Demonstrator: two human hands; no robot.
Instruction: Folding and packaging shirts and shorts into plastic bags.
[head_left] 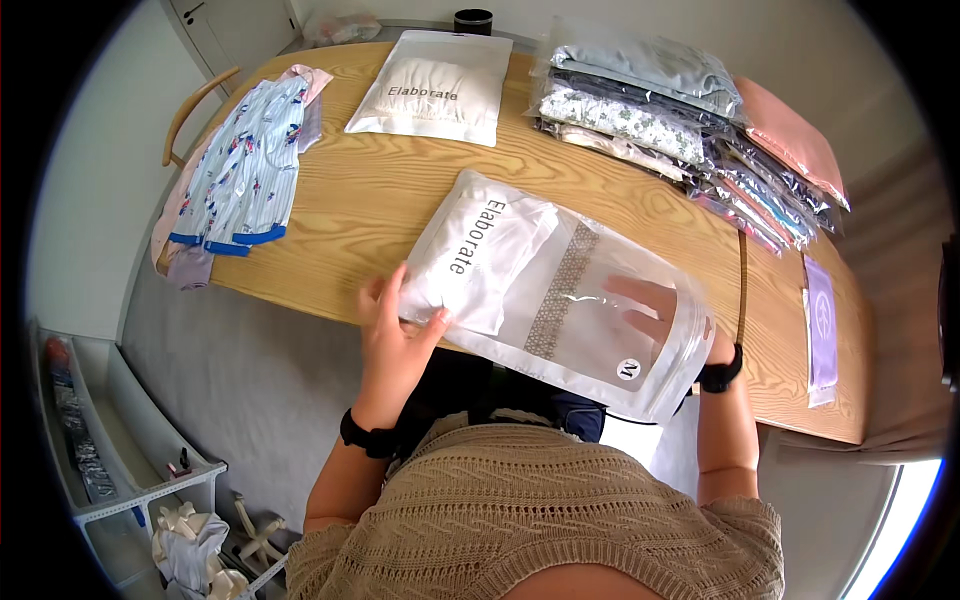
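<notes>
A translucent zip bag [560, 310] with a folded white garment [475, 250] in its left half lies slanted over the table's near edge. My left hand [388, 320] grips its near left corner, thumb on top of the film and the fingers at its side. Through the clear right half I see the fingers of my right hand [640, 305], stretched out and apart. Whether they are inside the bag or beneath it, I cannot tell. A patterned grey band crosses the bag's middle, and a round white sticker sits near its zip end.
On the wooden table [350, 200], a second packed white bag [425, 95] lies at the back. Several bagged garments [640, 100] are stacked back right, a purple packet [820, 330] rests far right, and striped floral clothes [245, 165] lie left. A grey-white bin [140, 490] stands lower left.
</notes>
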